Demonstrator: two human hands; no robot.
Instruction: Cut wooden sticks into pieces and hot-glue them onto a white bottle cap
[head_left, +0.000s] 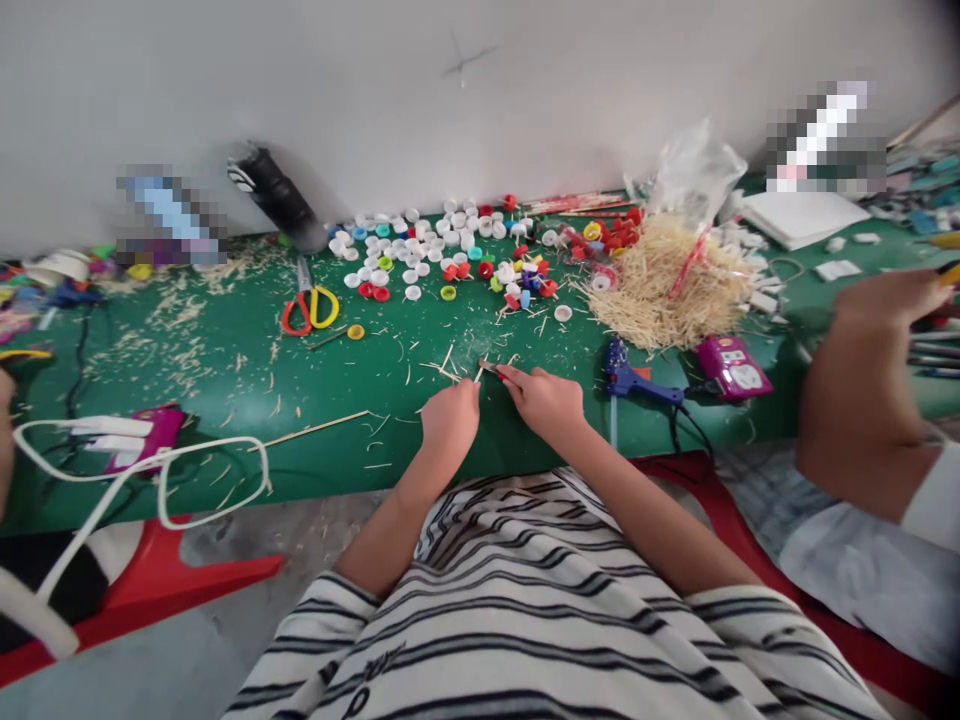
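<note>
Near the middle of the green table [300, 385], my left hand [452, 418] is closed on a thin pale stick [481, 373]. Just to its right, my right hand [546, 402] grips a small cutter with a red part [504, 374], its tip beside the stick. The two hands are close together but apart. Thin cut sticks [448, 366] and shavings lie just beyond them. Farther back are many white and coloured bottle caps [450, 240], some with sticks in them. A heap of pale sticks [660, 285] lies to the right of the caps.
Red-and-yellow scissors [309, 308] and a black bottle [277, 198] are at the left. A blue glue gun [637, 382] and a magenta device [733, 368] sit at the right. Another person's arm [862, 390] reaches in at the far right. White-framed glasses [214, 445] show at lower left.
</note>
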